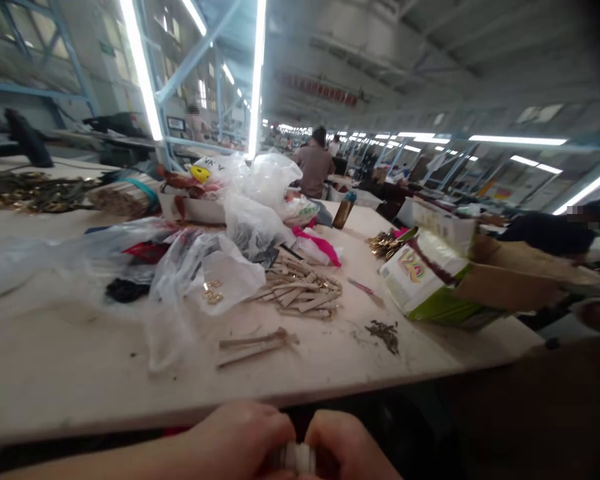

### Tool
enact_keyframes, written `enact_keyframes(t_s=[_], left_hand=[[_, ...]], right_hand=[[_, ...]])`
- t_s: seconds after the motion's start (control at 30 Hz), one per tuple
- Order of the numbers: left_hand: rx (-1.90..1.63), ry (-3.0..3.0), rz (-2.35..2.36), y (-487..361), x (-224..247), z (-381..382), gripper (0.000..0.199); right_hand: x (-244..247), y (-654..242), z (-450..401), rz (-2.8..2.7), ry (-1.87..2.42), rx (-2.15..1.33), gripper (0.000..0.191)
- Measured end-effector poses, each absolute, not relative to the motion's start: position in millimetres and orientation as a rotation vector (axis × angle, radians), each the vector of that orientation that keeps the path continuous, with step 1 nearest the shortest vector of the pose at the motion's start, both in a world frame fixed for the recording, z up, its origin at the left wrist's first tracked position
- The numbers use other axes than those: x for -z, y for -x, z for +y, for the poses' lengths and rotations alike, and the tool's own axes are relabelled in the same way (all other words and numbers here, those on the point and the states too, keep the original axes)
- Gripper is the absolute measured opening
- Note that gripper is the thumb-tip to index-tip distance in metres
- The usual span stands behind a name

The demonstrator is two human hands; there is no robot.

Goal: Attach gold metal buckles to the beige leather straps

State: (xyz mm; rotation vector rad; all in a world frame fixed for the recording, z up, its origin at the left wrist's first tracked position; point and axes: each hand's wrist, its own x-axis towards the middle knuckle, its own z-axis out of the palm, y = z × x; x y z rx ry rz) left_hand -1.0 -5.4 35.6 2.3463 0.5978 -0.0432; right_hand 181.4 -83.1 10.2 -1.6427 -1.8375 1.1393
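Below the table's front edge, my left hand [243,433] and my right hand [347,443] are close together, fingers curled. Both grip a small pale bundle of strips [299,459]; its lower part is hidden by my fingers and the frame's edge. On the table [105,380] just beyond lie a few beige strips [255,347]. Behind them is a heap of beige straps [303,290] with gold-coloured metal parts. Clear plastic bags [175,320] cover the left, with gold-coloured buckles [211,292] on one of them.
Dark scraps [384,335] and scissors-like red-handled tool [363,288] lie to the right, near an open green-and-white carton [430,280]. A brown bottle [344,212] stands farther back. Another person's dark sleeve [545,230] is at the right; a person [316,167] is in the background.
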Motion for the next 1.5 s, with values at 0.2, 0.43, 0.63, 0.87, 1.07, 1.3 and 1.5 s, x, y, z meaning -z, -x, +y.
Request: enact_keyframes(t_s=[0.2,0.43,0.63,0.87,1.07,1.3,1.5], left_hand=[[0.062,-2.302,0.417,4,-38,-1,0.012],[0.13,-2.393,0.556,6,-39,2,0.019],[0.139,-2.268,0.677,1,-37,2,0.011],[0.139,-2.087,0.824,-1,-30,0,0.017],[0.116,-2.065,0.829,2,-30,-3,0.017],[-0.052,-2.053,0.835,-2,-19,-7,0.041],[0.119,-2.357,0.813,1,-5,-15,0.017]], right_hand=[[-5,-188,-88,-1.914,1.469,-1.177,0.013],[0,-199,-89,-1.748,1.544,-1.203,0.023],[7,-198,-88,-1.564,1.448,-1.355,0.029],[18,-186,-84,-1.672,1.601,-1.066,0.04],[25,-178,-81,-1.64,1.455,-0.786,0.016],[30,-170,-82,-1.559,1.414,-0.911,0.018],[49,-160,-91,-1.534,1.476,-0.911,0.014]])
